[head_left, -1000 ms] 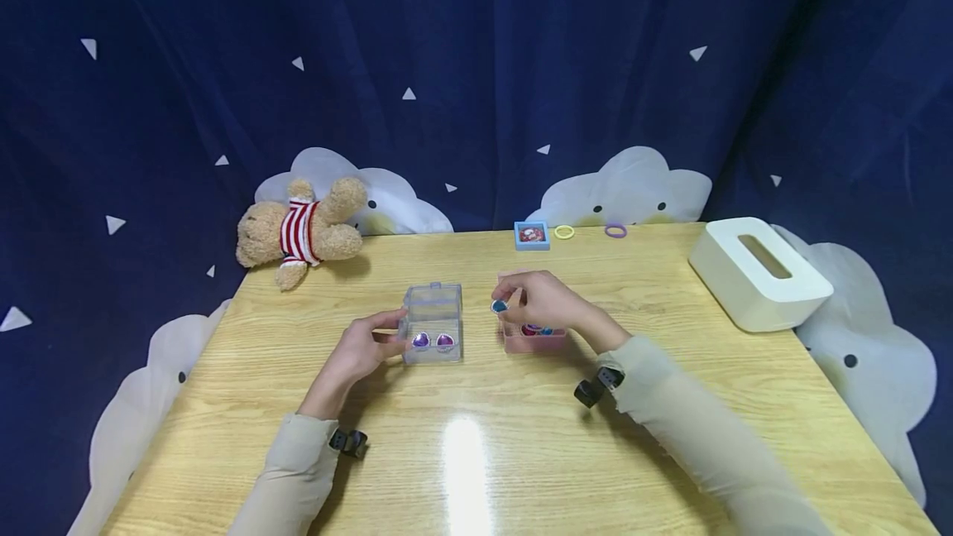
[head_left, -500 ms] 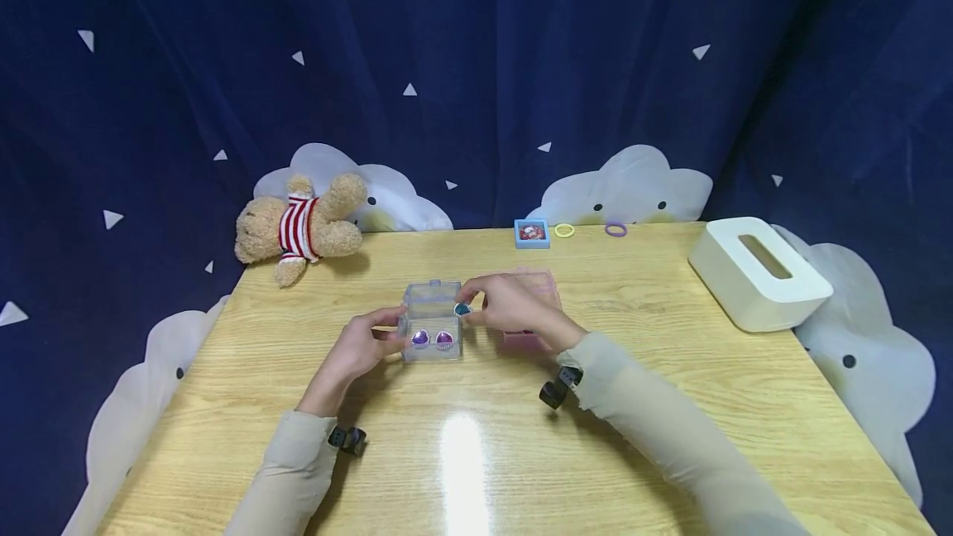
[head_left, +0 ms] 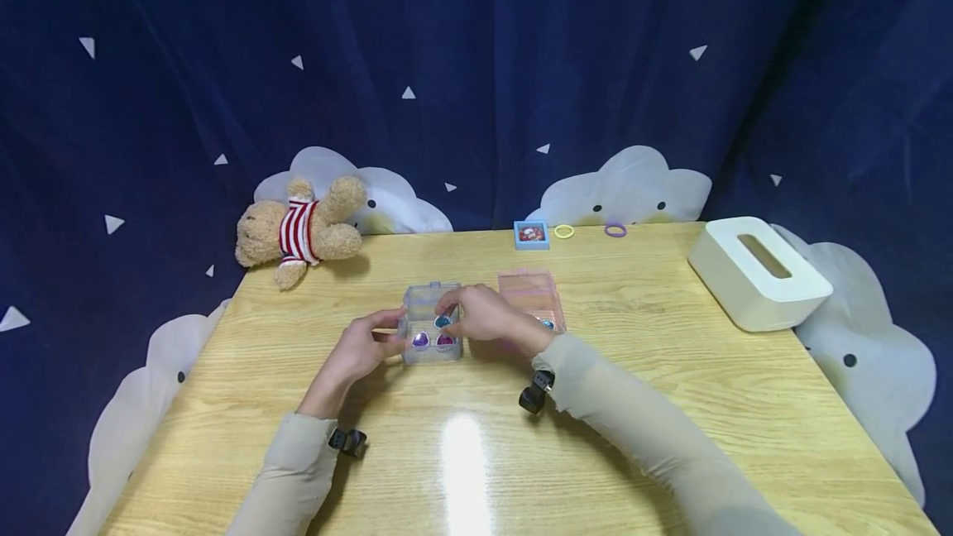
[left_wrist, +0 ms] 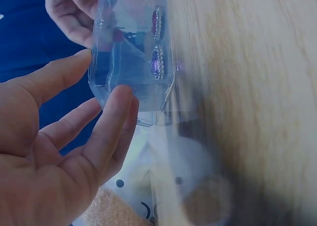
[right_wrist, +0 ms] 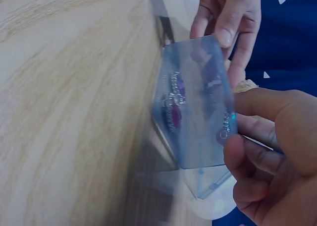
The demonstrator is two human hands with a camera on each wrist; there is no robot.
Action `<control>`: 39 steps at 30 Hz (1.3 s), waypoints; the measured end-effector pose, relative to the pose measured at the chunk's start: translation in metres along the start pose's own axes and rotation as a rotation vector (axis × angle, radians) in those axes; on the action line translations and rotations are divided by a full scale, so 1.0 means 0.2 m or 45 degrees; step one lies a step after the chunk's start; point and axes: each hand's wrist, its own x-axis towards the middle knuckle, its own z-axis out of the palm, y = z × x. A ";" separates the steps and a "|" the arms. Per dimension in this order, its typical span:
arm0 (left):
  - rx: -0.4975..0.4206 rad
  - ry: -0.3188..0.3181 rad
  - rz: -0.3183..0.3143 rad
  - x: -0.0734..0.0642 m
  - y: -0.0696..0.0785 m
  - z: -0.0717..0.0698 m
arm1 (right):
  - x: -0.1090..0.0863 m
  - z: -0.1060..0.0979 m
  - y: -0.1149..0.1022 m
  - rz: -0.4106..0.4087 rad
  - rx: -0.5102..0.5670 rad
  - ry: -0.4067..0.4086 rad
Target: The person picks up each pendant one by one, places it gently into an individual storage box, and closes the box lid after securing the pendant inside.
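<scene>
A small clear bluish box [head_left: 432, 356] stands with its lid raised. Two jewels with beaded silver rims, one purple [head_left: 420, 339] and one magenta [head_left: 445, 340], lie along its front. My left hand [head_left: 357, 347] touches the box's left end, its fingers long and loosely spread around the corner in the left wrist view. Between thumb and fingers my right hand [head_left: 480, 314] pinches a blue jewel [head_left: 442, 322] with a silver rim, inside the box's right part. The right wrist view shows that jewel's beaded edge [right_wrist: 228, 121] through the clear wall, by the fingertips.
A pink box [head_left: 527, 284] with its lid up stands just right, partly behind my right hand, a blue jewel [head_left: 547, 323] in it. Farther back lie a teddy bear [head_left: 298, 230], a blue frame [head_left: 532, 235], yellow [head_left: 563, 232] and purple [head_left: 615, 230] rings, and a white tissue box [head_left: 759, 275].
My right hand has carried the blue jewel left from over the pink box and down into the clear box. My left hand has stayed at the clear box's end.
</scene>
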 end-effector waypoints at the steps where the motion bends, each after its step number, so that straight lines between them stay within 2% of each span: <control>1: -0.001 0.000 0.002 0.00 0.00 0.00 | 0.00 0.01 0.00 0.008 -0.005 -0.008; 8: 0.000 -0.002 0.010 0.00 -0.01 0.00 | 0.02 0.04 -0.01 0.058 -0.039 -0.058; 15: 0.000 -0.004 0.000 0.00 -0.01 0.00 | 0.02 0.06 -0.02 0.047 -0.045 -0.061; 30: -0.002 -0.004 0.015 0.00 -0.01 0.00 | 0.03 0.07 -0.03 0.088 -0.088 -0.076; 39: 0.012 -0.004 0.020 0.00 -0.02 0.00 | 0.02 0.07 -0.01 0.080 -0.064 -0.059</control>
